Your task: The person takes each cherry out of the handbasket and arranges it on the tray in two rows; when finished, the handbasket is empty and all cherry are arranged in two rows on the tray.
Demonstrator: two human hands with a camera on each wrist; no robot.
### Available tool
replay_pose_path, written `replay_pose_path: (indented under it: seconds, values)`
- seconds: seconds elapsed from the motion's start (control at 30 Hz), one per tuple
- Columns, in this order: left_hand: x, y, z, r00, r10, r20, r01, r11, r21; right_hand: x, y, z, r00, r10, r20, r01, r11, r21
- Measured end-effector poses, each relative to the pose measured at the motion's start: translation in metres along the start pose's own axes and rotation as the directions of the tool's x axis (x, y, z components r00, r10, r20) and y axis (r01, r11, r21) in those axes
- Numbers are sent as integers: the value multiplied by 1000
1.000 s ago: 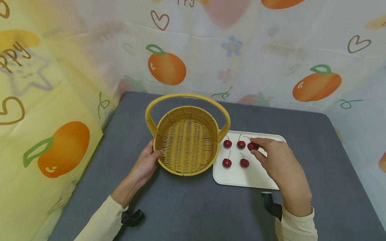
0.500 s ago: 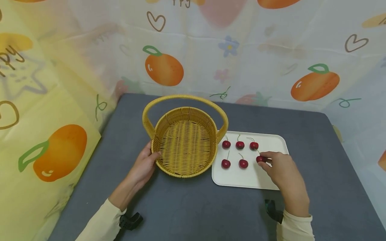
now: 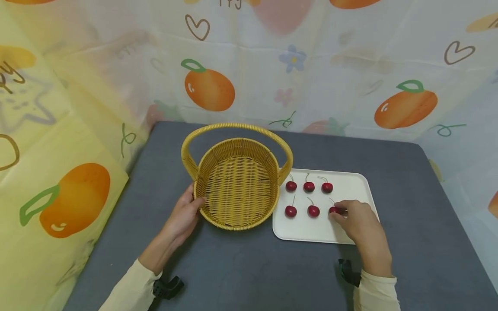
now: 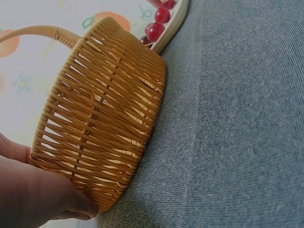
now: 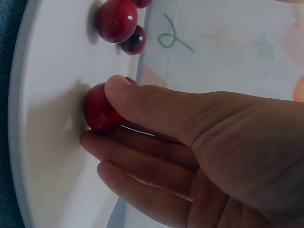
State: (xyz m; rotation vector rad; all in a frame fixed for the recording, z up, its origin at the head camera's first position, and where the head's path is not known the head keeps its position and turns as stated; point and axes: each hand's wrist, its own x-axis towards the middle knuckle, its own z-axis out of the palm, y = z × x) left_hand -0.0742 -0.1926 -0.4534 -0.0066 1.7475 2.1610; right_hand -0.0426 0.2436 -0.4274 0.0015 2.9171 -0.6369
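Observation:
A round yellow wicker basket (image 3: 238,190) with a tall arched handle stands on the left, its inside bare. My left hand (image 3: 185,214) grips the basket's left rim, thumb over the edge; the left wrist view shows its fingers against the woven side (image 4: 95,109). Right of the basket lies a white tray (image 3: 311,231) with several dark red cherries, stems up, in two rows. My right hand (image 3: 359,224) pinches the cherry (image 3: 333,210) at the right end of the near row. In the right wrist view, thumb and fingers hold this cherry (image 5: 100,110) at the tray's surface.
A dark grey cloth covers the table (image 3: 249,272). Behind it hangs a white curtain (image 3: 249,77) printed with oranges and hearts, and a yellow one (image 3: 78,142) is at the left. The basket's right side overlaps the tray's left edge.
My right hand first left a cherry at the right of the far row. It then came toward me with another cherry, down to the near row's right end. The left hand keeps its grip.

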Motion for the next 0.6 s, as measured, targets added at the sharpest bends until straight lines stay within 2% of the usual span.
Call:
replay_pose_path:
  seconds: [0.17, 0.33, 0.47, 0.6]
  values:
    - [-2, 0, -1, 1000, -5, 5, 5, 1000, -4, -1, -1, 3, 999, 41, 28, -41, 999, -13]
    - [-1, -1, 0, 1000, 9, 13, -9, 1000, -8, -1, -1, 2, 1000, 22, 7, -22, 999, -31]
    - [-2, -1, 0, 1000, 5, 18, -5, 1000, 13, -3, -1, 0, 999, 44, 33, -43, 999, -34]
    - [-7, 6, -2, 1000, -12, -8, 13, 998, 61, -6, -2, -3, 996, 68, 56, -67, 998, -23]
